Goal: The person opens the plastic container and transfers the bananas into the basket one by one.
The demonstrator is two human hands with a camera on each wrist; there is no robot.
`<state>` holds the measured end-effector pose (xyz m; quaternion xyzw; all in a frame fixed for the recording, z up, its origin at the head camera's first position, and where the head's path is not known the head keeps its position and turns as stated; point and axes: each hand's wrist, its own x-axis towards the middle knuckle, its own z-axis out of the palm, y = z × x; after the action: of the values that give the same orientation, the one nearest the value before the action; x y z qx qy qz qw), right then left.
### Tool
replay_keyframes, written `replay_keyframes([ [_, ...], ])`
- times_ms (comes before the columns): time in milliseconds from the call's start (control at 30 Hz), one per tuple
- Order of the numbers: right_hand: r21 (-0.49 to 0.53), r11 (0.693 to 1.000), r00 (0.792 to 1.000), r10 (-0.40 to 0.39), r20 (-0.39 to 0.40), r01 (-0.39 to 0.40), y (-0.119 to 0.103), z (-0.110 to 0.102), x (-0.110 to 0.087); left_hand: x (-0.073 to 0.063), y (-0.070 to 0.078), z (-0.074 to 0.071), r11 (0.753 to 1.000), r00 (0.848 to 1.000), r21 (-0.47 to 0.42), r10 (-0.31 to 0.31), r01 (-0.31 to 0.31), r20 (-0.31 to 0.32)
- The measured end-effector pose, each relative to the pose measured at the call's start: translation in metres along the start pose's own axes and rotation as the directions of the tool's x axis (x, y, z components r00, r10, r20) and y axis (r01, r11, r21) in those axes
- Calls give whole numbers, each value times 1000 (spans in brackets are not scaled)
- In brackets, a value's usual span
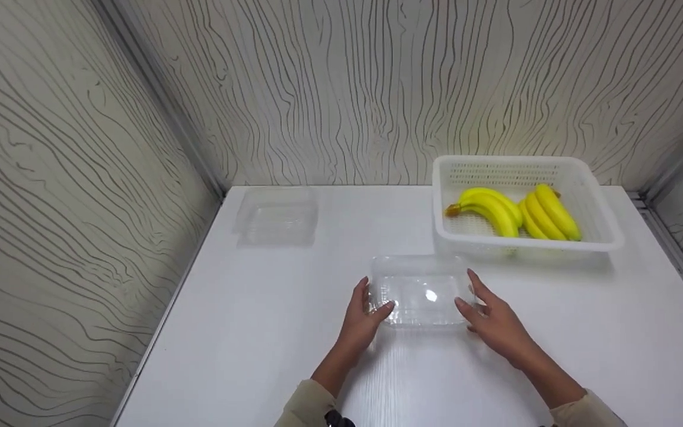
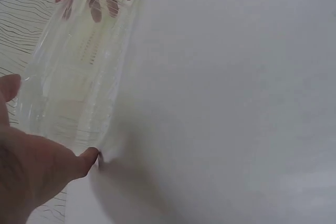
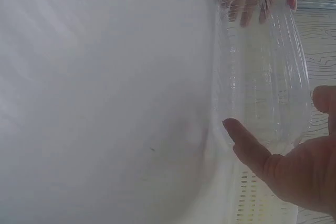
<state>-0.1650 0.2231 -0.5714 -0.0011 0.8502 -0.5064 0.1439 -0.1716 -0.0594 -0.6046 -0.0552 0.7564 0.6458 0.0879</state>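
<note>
A clear plastic box (image 1: pixel 418 299) is between my two hands, over the middle of the white table. My left hand (image 1: pixel 363 320) grips its left end, the thumb on the near side and the fingers around the end. At the other end my right hand (image 1: pixel 498 326) holds it in the same way, thumb toward me. In the left wrist view the clear box (image 2: pixel 79 72) is tilted, with the left thumb at its near corner. The right wrist view shows the right thumb along the edge of the box (image 3: pixel 262 72). Whether its lid is fastened, I cannot tell.
A white perforated basket (image 1: pixel 525 242) stands at the back right with yellow bananas (image 1: pixel 492 207) inside, in two bunches. More clear plastic packaging (image 1: pixel 276 219) lies at the back left. Patterned walls (image 1: pixel 341 89) rise behind and beside the table.
</note>
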Motion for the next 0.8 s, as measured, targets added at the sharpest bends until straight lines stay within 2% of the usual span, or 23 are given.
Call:
replay_keyframes([
  [167, 23, 999, 1000, -27, -7, 28, -1, 0, 3, -1, -3, 1, 1000, 1000, 1, 11, -11, 8],
  [500, 94, 995, 999, -37, 1, 37, -10, 14, 12, -1, -5, -13, 999, 999, 42, 35, -34, -24],
  [800, 103, 993, 998, -47, -33, 50, -18, 32, 31, 7, -4, -25, 999, 992, 34, 16, -12, -123],
])
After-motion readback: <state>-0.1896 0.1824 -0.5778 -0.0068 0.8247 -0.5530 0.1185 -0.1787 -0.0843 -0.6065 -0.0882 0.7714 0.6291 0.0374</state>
